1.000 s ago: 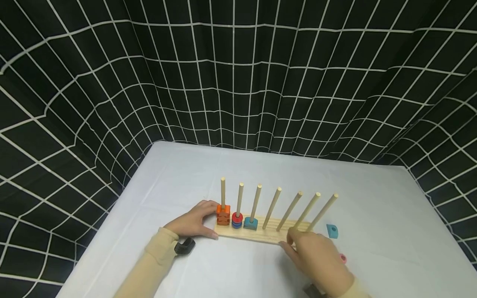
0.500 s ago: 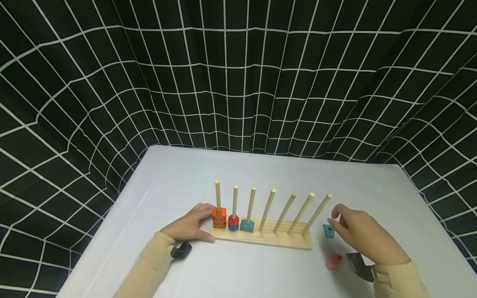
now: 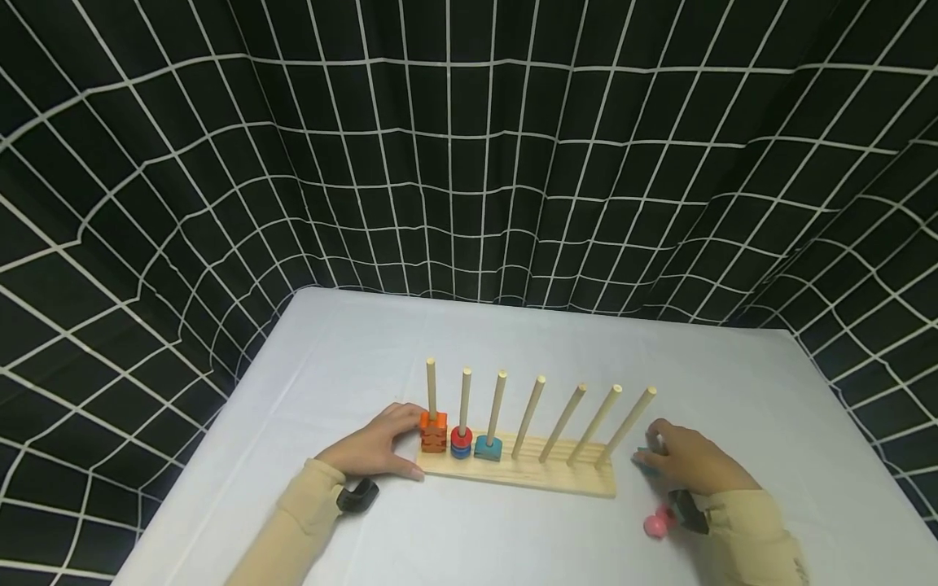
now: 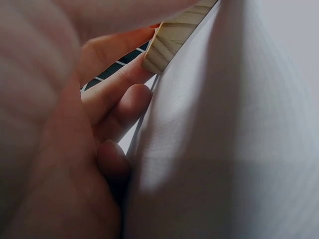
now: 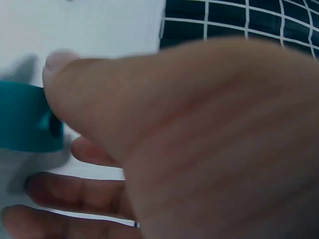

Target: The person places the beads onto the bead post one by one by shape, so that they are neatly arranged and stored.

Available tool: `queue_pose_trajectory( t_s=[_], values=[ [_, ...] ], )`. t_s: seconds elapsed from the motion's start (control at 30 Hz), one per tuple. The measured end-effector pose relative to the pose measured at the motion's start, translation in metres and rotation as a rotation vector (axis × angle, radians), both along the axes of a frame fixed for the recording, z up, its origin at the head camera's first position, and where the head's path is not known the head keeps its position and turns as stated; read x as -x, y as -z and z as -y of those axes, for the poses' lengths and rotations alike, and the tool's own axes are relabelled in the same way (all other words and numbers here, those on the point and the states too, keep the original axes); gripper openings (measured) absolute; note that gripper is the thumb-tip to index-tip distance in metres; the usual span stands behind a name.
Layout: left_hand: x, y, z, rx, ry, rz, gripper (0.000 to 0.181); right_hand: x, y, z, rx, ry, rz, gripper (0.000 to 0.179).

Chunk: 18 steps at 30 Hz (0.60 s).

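Pegboard [image 3: 535, 478] on table [image 3: 366, 342], curtain [image 3: 454, 163] behind.
L. hand [image 3: 374, 448] at pegboard's L. end; block stack [image 3: 434, 435], rings [image 3: 461, 442], single block [image 3: 488, 448] on pegs [image 3: 431, 391] 1–3 from L. R. hand [image 3: 696, 460] at loose block [image 5: 25, 119], R. of pegboard; beads [image 3: 655, 526] in front.

- 1 wooden base [image 3: 557, 481], 7 pegs [image 3: 528, 417]
- 2 teal blocks [image 3: 488, 449]
- 1 red ring [image 3: 461, 438] that we can make out
- blue rings [image 3: 461, 452], orange blocks [image 3: 434, 431]: stacked, we can't split the count
- pink pieces [image 3: 655, 526]: 1 or 2, we can't tell
- 2 hands: 1 left hand [image 3: 375, 445], 1 right hand [image 3: 699, 460]
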<state>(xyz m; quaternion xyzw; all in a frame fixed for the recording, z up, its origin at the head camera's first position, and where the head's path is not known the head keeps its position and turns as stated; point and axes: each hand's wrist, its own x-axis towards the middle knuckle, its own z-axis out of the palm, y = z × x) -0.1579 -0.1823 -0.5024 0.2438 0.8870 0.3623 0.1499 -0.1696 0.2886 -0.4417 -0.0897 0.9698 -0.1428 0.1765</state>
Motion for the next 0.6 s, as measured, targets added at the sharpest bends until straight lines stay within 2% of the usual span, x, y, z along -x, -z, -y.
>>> queue_pose_trajectory(
  t_s=[0.13,0.3,0.6],
  values=[
    [0.0004,0.0021,0.0003,0.007,0.0,-0.002,0.08,-0.0016,0.0028,0.0037,-0.007,-0.015,-0.027,0.038],
    [0.0002,0.003,0.0007,0.009,0.0,-0.001,0.08,-0.0017,0.0025,0.0072,-0.031,0.005,-0.007,0.044],
    [0.0009,0.0019,0.0,0.012,0.005,-0.008,0.079,-0.0017,0.0014,0.0067,-0.032,-0.003,-0.014,0.036]
  ],
)
